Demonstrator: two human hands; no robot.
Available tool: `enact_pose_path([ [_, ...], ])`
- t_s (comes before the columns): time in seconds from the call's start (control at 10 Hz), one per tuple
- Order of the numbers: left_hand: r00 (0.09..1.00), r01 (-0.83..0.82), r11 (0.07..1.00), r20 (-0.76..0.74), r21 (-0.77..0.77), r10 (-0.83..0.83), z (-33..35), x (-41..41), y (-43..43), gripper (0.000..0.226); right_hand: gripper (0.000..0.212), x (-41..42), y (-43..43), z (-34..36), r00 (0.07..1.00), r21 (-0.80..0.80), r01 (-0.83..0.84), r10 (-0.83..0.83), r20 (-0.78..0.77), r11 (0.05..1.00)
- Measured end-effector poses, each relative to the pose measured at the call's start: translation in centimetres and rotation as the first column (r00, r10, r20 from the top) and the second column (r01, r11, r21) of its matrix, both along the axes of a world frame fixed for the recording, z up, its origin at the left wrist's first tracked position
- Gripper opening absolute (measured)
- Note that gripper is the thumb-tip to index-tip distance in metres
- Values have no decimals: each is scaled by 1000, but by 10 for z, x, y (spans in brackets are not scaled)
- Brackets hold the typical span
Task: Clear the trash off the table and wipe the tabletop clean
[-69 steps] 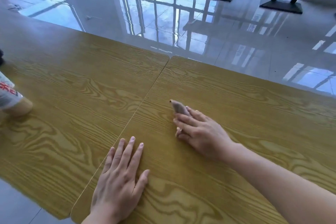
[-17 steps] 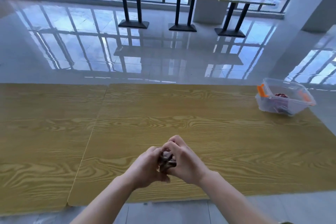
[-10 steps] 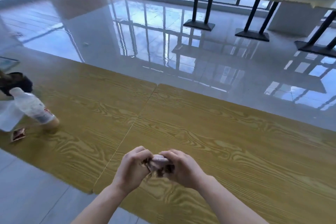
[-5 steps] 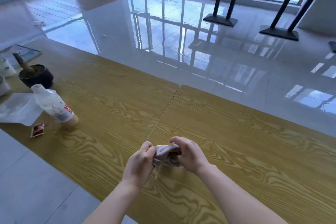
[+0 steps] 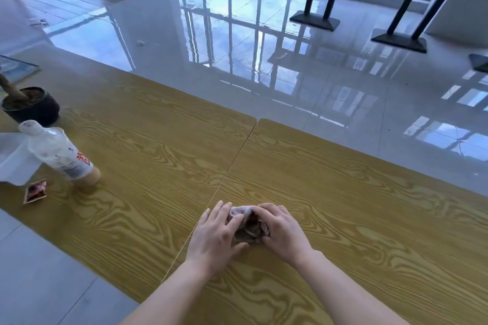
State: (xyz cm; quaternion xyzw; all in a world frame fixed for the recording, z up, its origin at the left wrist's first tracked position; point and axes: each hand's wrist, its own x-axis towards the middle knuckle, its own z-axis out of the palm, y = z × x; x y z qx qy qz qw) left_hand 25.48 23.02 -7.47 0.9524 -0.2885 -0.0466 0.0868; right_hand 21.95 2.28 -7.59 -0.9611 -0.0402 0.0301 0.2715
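Two hands meet on a crumpled cloth (image 5: 244,220) lying on the tabletop (image 5: 343,206), just right of its seam (image 5: 232,166). The left hand (image 5: 215,236) presses nearly straight fingers (image 5: 224,212) against the cloth. The right hand (image 5: 286,236) curls its fingers (image 5: 266,210) around it. A bottle (image 5: 58,155) and a wrapper (image 5: 35,191) sit far left.

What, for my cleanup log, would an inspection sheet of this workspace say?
Surface: yellow wood-grain tabletop, two slabs meeting at a seam.
Job's things: crumpled greyish-pink cloth on it; small red torn wrapper at left.
Clutter: clear plastic bottle with white label, white sheet, black round pot.
Grippers: right hand grips the cloth; left hand touches it, fingers fairly straight.
Cables: nothing seen.
Surroundings: glossy tiled floor, black-legged tables.
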Motion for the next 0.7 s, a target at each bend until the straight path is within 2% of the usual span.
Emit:
enact_pose_path([
  [0.1,999,-44,998,-22,-52,43,-4,1,-1,60,65,3,5,-2,1000,-12,-17,17,20,1000],
  [0.3,997,-54,997,-54,-49,51,4,-4,-4,58,69,1,-2,6,996,-101,-75,70,-58,992],
  [0.5,996,-60,998,-63,21,61,9,-7,-18,71,73,0,-8,11,992,-54,-33,26,-122,998],
  [0.7,997,-44,999,-55,23,45,23,-11,-32,73,77,-7,-13,20,994,5,8,-7,-110,1000],
])
